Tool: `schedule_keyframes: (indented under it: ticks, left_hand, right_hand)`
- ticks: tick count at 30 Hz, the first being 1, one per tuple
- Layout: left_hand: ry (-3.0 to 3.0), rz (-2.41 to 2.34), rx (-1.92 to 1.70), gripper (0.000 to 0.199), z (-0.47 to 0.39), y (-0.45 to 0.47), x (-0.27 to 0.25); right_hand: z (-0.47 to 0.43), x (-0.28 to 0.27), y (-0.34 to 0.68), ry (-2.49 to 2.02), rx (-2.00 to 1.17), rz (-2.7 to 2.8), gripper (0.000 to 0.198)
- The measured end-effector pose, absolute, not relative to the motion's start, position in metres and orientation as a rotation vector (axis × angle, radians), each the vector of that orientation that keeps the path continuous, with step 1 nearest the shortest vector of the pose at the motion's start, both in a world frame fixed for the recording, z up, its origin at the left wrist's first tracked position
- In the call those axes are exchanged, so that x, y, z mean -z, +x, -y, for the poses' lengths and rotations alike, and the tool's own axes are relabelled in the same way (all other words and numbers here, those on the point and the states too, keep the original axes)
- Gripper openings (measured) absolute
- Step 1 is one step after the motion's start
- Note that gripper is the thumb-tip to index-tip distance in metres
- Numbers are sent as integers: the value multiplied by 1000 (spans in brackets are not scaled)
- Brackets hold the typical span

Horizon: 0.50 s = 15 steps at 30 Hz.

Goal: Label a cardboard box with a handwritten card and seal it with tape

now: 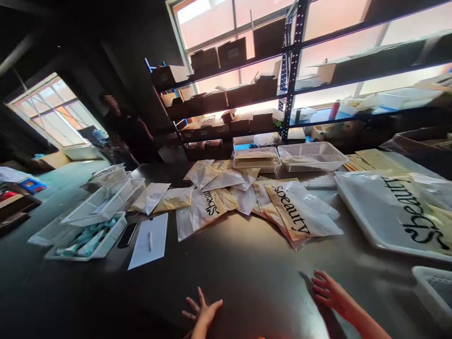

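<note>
I stand in the room and take the large lettered pouch (290,207) on the dark table (243,263) as reference; sides are the worker's own.

Left hand (202,308): nearer the worker than the reference pouch and to its left. Fingers are splayed and released. Right hand (328,294): nearer the worker than the pouch and slightly to its right. Fingers are extended, a little parted, grasping nothing. I cannot tell whether either hand touches the surface.

The reference pouch lies at the right end of a spread of plastic pouches (222,179), overlapping those at its left. To its left, apart, is a smaller lettered pouch (201,212) with matching black print. Further left lie a paper sheet (157,230) bearing a pen (150,241), then a dark phone (127,235), then white stacked baskets (90,214) with teal packets (88,240) in the lower one.

Right of the reference pouch stands a white tray (406,251) with a lettered bag (413,207) in it. Beyond the pouch are two perforated baskets (318,165) and, behind these, loaded shelving (290,94). Well beyond it, to the left, a person (129,129) in dark clothing stands.
</note>
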<state>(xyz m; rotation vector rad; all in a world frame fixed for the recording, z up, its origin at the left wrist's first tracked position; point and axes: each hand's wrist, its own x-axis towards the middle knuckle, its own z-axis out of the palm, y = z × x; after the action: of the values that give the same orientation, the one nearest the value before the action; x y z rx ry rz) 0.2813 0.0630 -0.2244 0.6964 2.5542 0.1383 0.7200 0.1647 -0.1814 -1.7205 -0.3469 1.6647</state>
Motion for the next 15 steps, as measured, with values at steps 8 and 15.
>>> schedule_keyframes:
  ticks: [8, 15]
  left_hand:
    - [592, -2586, -170, 121, -68, 292, 223]
    - [575, -2621, 10, 122, -68, 297, 235]
  right_hand:
    - [-302, 156, 702, -1641, -1592, 148, 44]
    - [-326, 148, 682, -1692, -1524, 311, 31]
